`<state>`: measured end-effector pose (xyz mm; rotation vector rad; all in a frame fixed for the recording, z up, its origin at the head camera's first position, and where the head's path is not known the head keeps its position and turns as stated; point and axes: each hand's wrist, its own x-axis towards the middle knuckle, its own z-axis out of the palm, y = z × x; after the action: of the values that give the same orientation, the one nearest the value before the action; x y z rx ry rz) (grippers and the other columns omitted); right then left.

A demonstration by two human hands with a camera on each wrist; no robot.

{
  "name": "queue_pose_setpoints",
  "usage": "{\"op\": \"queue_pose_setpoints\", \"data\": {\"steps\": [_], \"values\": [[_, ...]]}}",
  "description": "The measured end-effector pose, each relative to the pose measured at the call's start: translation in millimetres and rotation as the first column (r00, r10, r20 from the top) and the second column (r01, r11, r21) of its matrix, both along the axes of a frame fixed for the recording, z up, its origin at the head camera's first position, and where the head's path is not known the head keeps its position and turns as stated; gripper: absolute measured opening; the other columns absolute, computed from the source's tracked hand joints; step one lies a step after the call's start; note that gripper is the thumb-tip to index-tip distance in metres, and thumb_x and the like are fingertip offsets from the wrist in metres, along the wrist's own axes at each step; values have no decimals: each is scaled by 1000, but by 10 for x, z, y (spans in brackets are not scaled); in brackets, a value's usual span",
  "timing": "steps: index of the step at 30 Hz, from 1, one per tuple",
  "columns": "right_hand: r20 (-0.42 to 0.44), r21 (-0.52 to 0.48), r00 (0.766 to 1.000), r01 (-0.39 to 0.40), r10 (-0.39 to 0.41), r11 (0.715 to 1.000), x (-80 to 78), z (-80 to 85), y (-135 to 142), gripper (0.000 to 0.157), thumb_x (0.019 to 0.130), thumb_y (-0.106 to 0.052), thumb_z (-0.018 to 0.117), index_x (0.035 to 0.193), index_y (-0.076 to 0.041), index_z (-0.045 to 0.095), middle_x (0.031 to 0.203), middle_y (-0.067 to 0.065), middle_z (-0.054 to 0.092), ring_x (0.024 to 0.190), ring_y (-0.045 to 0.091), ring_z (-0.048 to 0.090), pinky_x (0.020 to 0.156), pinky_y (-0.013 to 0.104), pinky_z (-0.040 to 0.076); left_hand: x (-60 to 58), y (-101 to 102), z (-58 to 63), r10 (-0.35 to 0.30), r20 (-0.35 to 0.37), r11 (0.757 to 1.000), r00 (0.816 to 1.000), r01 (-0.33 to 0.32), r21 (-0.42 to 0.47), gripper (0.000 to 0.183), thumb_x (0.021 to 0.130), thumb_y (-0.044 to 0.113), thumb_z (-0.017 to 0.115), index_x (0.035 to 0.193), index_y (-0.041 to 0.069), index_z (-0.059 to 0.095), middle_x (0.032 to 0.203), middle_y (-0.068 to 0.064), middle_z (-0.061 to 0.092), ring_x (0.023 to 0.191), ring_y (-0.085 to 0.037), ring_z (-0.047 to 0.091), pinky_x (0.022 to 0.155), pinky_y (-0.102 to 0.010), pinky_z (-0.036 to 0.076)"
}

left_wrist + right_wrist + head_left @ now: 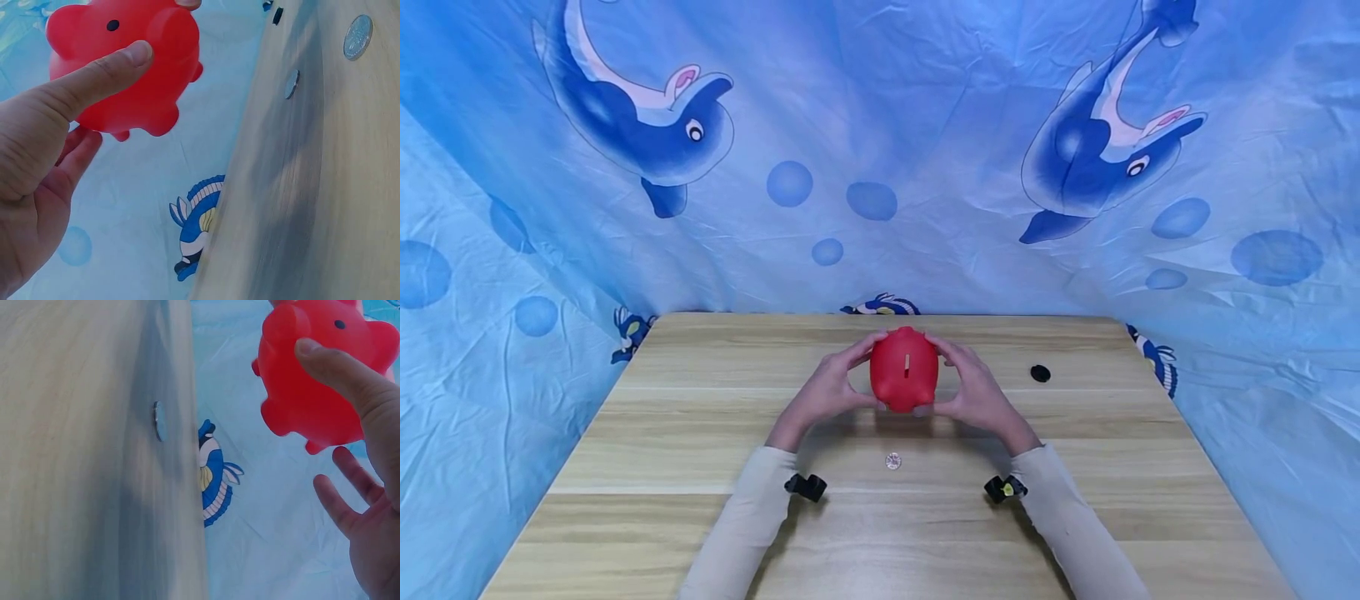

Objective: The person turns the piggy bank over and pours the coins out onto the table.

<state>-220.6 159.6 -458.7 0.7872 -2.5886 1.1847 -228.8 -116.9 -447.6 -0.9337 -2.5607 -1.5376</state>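
A red piggy bank (904,371) is held up off the wooden table between both hands, its coin slot toward the head camera. My left hand (831,383) grips its left side, the thumb (109,75) lying across the front beside one black eye. On the opposite side my right hand (973,387) grips it, with the thumb (334,365) on the front and two fingers spread below in the right wrist view. A silver coin (892,461) lies nearer on the table; a second coin (292,84) shows in the left wrist view.
A small black round cap (1040,373) lies on the table (700,467) to the right of the hands. Blue cloth (880,125) printed with dolphins hangs behind and at both sides. Black wrist cameras (806,487) are strapped on both sleeves.
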Motion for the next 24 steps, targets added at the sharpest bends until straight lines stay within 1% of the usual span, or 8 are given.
{"op": "queue_pose_setpoints", "data": {"steps": [2,3,7,9,15,20,22,24], "values": [[-26,6,1000,9,-9,1000,5,7,-3,109,64,-15,98,156,-27,41,141,7,53,125,30,53,92,57,57,6,5,4,14,-19,1000,1000,-14,-7,103,70,10,95,155,34,42,153,2,50,137,-28,53,103,-47,52],[-33,10,999,8,-8,1000,-1,2,-2,109,64,-14,97,156,-27,40,141,8,52,125,31,53,93,57,57,-3,8,-11,12,-26,1000,1000,-12,-2,103,70,9,95,155,34,42,153,2,50,137,-27,53,104,-48,52],[-3,34,1000,18,-18,999,-27,-38,-3,109,65,-17,98,157,-29,40,141,7,51,126,32,52,92,58,57,-48,15,-97,-19,-24,999,1000,19,33,103,71,9,95,155,34,41,153,4,49,139,-26,51,104,-57,49],[18,38,1000,23,-24,999,-33,-54,-7,109,65,-20,98,156,-30,40,141,6,51,126,33,52,91,58,57,-62,14,-124,-27,-7,999,1000,27,48,104,70,10,95,155,34,41,154,4,48,140,-26,50,104,-61,47],[11,29,1000,21,-21,999,-20,-56,-16,110,64,-20,99,156,-30,40,141,5,52,127,30,52,92,58,57,-39,2,-97,-16,15,1000,1000,16,26,105,71,11,95,157,34,40,155,2,47,140,-29,50,105,-61,48],[-4,29,1000,-5,5,1000,-8,-44,-5,110,64,-32,98,156,-34,38,142,2,52,124,32,55,88,55,59,-4,-39,-50,-27,30,1000,999,27,6,106,71,20,96,158,32,38,157,2,46,140,-33,49,103,-61,49],[-3,30,1000,-18,18,999,-4,-38,-2,110,64,-39,97,157,-37,37,143,1,52,122,35,56,86,56,59,1,-53,-41,-38,30,999,999,38,5,106,71,24,96,159,28,38,158,2,45,142,-32,48,105,-61,48],[-3,23,1000,-31,31,999,-2,-34,0,109,65,-43,96,156,-38,37,143,0,52,120,38,57,84,57,59,4,-62,-33,-49,35,999,998,49,19,105,71,25,96,159,27,39,157,4,46,142,-31,48,106,-61,46]]}}
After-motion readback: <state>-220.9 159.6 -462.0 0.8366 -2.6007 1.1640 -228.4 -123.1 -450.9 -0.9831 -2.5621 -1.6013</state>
